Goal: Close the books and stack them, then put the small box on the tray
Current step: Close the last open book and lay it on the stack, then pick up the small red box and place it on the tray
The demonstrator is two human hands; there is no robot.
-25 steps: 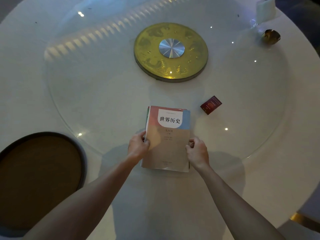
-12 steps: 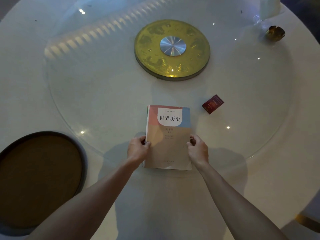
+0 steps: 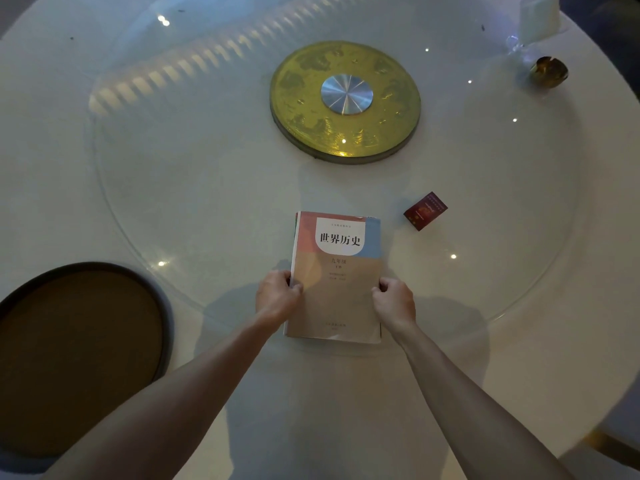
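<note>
Dim, warm indoor light from overhead; small ceiling lamps mirror as bright dots on the glass turntable (image 3: 207, 174), plus a ribbed streak of glare upper left. Soft doubled shadows spread under both forearms and around the books (image 3: 337, 278). Gold disc (image 3: 345, 102) catches highlights. Wide-angle bending curves the table (image 3: 519, 358) rim; corners darken and smear, far objects top right soft, slightly noisy overall.

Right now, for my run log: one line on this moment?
stage: squaring stack | hands: gripping closed pastel-covered books | small dark-red box: on glass, not on round brown tray
</note>
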